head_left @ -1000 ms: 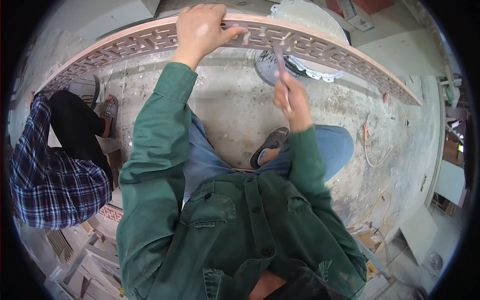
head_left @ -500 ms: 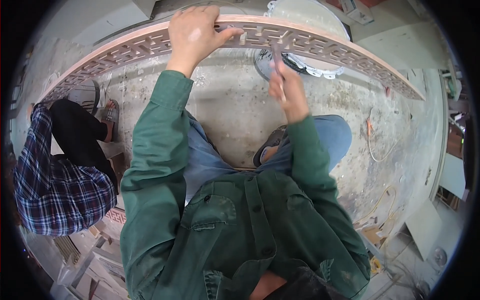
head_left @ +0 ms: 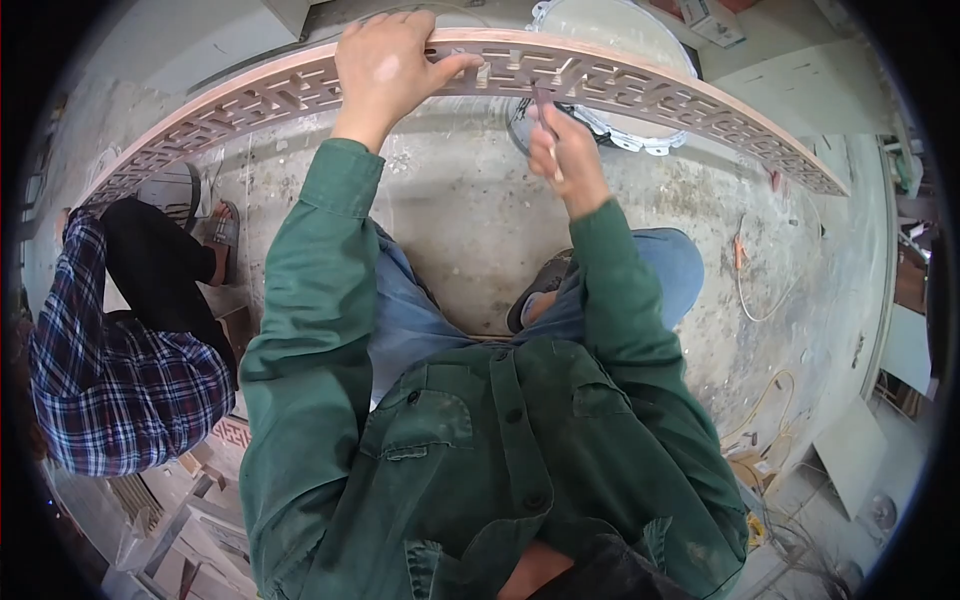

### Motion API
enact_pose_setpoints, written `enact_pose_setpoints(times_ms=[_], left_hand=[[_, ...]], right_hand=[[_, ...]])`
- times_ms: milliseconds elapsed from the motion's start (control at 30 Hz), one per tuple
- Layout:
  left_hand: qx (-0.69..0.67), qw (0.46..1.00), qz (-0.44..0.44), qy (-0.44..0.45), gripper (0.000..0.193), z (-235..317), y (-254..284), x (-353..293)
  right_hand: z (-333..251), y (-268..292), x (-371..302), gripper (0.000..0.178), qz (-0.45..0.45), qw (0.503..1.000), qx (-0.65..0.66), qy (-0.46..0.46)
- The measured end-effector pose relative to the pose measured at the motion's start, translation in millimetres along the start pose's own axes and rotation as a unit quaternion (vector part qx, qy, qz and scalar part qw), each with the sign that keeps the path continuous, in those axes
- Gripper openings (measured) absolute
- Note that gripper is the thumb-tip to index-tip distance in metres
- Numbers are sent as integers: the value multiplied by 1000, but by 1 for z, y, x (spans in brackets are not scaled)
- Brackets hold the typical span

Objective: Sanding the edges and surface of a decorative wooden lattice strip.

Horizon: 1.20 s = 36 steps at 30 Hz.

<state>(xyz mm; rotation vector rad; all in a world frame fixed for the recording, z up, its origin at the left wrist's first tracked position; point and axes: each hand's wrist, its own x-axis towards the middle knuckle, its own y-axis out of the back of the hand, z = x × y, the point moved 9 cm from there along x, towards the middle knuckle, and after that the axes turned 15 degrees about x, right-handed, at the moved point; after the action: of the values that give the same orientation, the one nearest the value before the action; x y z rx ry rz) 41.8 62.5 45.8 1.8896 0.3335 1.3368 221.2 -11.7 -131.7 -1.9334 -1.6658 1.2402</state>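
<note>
A long wooden fretwork panel (head_left: 560, 42), cut through with angular openings, stretches across the far side in front of me. My left hand (head_left: 385, 75) clasps its upper edge, fingers over the top and thumb along the face. My right hand (head_left: 572, 160) is closed around a narrow, flat brown stick-like tool (head_left: 543, 95); a pale end shows below the fist. The tool's tip meets the lower part of the fretwork, just right of my left thumb. Its exact kind is unclear.
A round white tub (head_left: 640, 25) stands behind the panel. At left, a person in a plaid shirt (head_left: 130, 390) sits near the panel's left end. A thin cord with an orange piece (head_left: 739, 250) lies on the stained floor at right, and a yellow hose (head_left: 785, 400) nearer me.
My right hand has shifted slightly left and up with the tool, its tip still at the fretwork. My left hand and the panel have stayed in place.
</note>
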Motion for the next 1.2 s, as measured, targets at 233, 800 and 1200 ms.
enact_pose_setpoints(times_ms=[233,800,1200], left_hand=[[5,1000,-1,9,53,0,-1,-1],[-15,999,-24,27,52,-3,-8,-3],[-20,999,-23,29,50,0,-5,-3]], right_hand=[[49,-4,-47,28,41,999,-27,-5],[41,-8,-43,32,49,998,-26,-16],[56,5,-66,30,33,998,32,-38]])
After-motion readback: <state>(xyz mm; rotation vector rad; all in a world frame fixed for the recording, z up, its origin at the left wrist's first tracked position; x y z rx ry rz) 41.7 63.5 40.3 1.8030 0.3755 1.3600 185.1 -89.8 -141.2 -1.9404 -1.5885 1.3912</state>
